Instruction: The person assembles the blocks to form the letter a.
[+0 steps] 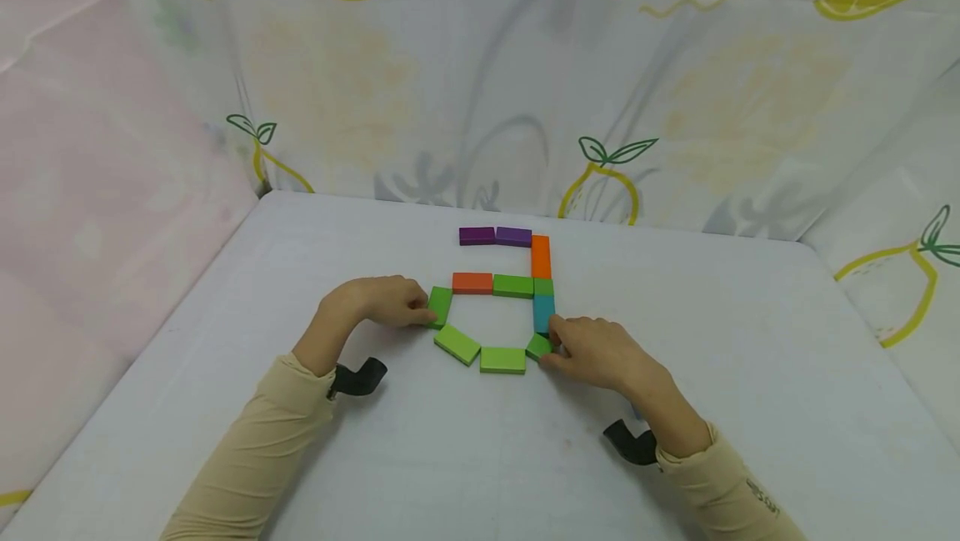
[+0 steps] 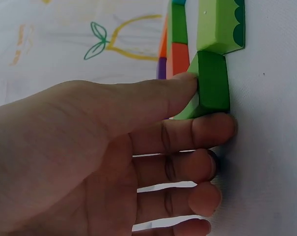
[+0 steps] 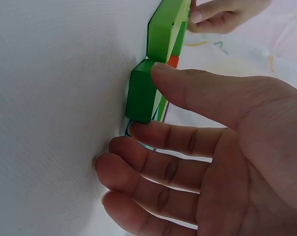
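Flat coloured blocks lie on a white-covered table in a joined outline. In the head view, my left hand is at its left side, pinching a green block; the left wrist view shows the thumb on its top and the index finger along its side. At the lower right corner my right hand pinches a small green block between thumb and index finger, just below a blue block. Between the hands lie two light green blocks, one tilted and one level.
An orange-red block and a green block form the upper side. An upright orange block leads up to two purple blocks. Behind the table hangs a lemon-print cloth. Black wrist mounts jut from both sleeves.
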`<act>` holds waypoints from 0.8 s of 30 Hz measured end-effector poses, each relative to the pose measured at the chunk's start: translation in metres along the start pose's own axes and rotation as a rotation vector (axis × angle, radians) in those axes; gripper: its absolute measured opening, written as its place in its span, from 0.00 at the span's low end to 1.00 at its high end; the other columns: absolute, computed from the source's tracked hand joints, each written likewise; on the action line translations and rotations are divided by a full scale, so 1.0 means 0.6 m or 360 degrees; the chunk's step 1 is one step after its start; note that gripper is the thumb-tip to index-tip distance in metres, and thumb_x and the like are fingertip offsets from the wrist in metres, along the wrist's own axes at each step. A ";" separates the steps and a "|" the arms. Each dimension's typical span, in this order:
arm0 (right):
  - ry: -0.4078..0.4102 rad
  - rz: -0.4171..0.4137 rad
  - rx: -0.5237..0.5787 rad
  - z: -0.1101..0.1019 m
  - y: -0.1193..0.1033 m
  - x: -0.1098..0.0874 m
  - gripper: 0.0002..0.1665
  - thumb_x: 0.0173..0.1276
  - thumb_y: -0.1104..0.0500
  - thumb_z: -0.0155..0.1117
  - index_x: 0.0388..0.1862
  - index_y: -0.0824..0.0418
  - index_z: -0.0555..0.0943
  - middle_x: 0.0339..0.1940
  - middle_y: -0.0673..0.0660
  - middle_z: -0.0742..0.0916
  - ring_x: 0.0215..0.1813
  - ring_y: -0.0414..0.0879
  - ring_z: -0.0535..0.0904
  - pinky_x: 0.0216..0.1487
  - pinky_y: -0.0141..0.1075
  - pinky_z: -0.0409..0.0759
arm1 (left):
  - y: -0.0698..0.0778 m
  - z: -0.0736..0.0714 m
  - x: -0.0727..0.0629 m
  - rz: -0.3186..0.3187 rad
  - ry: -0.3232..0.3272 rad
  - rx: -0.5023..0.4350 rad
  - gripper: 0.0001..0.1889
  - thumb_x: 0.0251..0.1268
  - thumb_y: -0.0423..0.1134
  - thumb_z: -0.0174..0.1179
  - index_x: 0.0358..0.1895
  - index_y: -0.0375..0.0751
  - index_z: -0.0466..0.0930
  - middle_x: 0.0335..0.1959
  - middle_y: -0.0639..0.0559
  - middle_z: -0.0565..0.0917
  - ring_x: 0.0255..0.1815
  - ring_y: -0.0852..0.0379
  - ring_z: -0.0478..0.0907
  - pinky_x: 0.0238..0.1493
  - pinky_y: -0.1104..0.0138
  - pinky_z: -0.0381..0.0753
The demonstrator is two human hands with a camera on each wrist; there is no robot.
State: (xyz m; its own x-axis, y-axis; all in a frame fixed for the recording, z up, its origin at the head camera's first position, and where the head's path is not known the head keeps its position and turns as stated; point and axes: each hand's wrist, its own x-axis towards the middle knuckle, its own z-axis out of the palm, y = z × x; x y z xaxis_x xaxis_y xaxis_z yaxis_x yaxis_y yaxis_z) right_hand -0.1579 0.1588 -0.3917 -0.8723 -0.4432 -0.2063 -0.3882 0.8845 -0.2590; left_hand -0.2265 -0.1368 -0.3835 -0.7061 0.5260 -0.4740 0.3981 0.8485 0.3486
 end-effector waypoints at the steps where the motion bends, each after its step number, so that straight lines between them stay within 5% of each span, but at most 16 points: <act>1: -0.0002 0.0002 0.0001 0.000 0.000 0.000 0.12 0.62 0.52 0.66 0.33 0.58 0.74 0.22 0.48 0.77 0.23 0.41 0.68 0.23 0.31 0.65 | 0.000 0.000 0.000 0.0001 -0.0010 -0.0005 0.17 0.69 0.50 0.52 0.22 0.46 0.70 0.21 0.57 0.67 0.25 0.62 0.64 0.28 0.69 0.62; 24: -0.0021 0.0002 -0.0006 -0.001 0.001 -0.001 0.13 0.62 0.52 0.66 0.33 0.58 0.74 0.21 0.48 0.76 0.23 0.41 0.68 0.23 0.31 0.64 | -0.006 0.001 0.001 0.0058 -0.0021 -0.0014 0.16 0.66 0.50 0.56 0.25 0.43 0.74 0.23 0.56 0.71 0.27 0.61 0.67 0.29 0.70 0.64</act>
State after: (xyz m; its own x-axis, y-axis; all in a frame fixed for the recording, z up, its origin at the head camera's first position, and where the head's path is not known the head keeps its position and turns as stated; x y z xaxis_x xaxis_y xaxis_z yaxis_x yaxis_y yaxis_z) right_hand -0.1575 0.1596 -0.3908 -0.8689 -0.4441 -0.2188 -0.3883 0.8854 -0.2554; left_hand -0.2281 -0.1392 -0.3854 -0.6835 0.5574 -0.4714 0.4184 0.8283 0.3727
